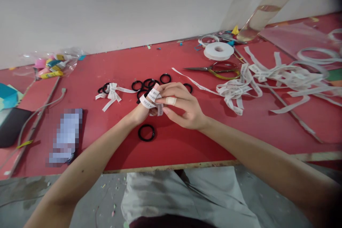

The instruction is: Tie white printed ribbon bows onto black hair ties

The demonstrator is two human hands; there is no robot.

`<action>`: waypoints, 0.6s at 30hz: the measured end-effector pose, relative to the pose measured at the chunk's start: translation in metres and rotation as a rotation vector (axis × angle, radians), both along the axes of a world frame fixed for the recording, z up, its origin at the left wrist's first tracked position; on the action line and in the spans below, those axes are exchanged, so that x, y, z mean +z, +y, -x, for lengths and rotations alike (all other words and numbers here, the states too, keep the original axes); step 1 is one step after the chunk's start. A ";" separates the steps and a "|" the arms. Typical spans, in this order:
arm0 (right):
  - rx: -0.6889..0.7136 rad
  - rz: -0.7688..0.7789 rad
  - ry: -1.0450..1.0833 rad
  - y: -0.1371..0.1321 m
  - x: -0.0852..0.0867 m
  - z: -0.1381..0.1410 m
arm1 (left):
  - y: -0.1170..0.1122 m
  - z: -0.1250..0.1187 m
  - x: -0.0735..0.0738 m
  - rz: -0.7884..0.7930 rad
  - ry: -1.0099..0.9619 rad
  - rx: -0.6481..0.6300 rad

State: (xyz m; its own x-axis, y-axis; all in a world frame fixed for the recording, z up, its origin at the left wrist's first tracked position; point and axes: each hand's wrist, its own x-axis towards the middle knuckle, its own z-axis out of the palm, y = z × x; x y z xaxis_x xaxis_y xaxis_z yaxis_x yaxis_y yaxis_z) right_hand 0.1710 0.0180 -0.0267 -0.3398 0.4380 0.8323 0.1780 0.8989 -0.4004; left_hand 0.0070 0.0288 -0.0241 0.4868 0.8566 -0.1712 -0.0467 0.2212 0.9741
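My left hand [143,108] and my right hand [181,108] meet over the red table [240,128]. Both are closed on a white printed ribbon [149,101] that wraps around my left fingers. A white tape band sits on a right finger. A black hair tie [146,132] lies on the table just below my hands. Several black hair ties [149,83] lie behind my hands. One finished ribbon bow on a hair tie [110,94] lies to the left.
A heap of cut white ribbon pieces [267,82] lies at the right, with scissors [216,70] and a white ribbon roll [218,50] behind. A phone [65,137] and a cable [40,110] lie at left. A plastic bag of coloured items [52,66] sits far left.
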 end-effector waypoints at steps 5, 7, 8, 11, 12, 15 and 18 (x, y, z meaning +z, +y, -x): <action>-0.072 -0.070 0.127 -0.008 0.007 -0.003 | 0.000 0.005 0.002 -0.142 0.093 -0.082; -0.137 -0.099 0.139 -0.011 0.009 -0.005 | 0.000 0.006 0.005 -0.154 0.154 -0.075; -0.159 -0.117 0.132 -0.012 0.009 -0.006 | 0.001 0.007 0.006 -0.157 0.162 -0.072; -0.165 -0.135 0.114 -0.014 0.009 -0.010 | 0.005 0.008 0.008 -0.167 0.097 -0.091; -0.159 -0.118 0.120 -0.014 0.009 -0.011 | 0.007 0.008 0.007 -0.172 0.075 -0.106; -0.155 0.033 0.185 -0.013 0.006 -0.013 | 0.013 0.010 0.003 -0.190 0.060 -0.136; -0.172 0.267 0.296 -0.008 0.003 -0.014 | 0.015 0.011 -0.002 -0.203 0.046 -0.136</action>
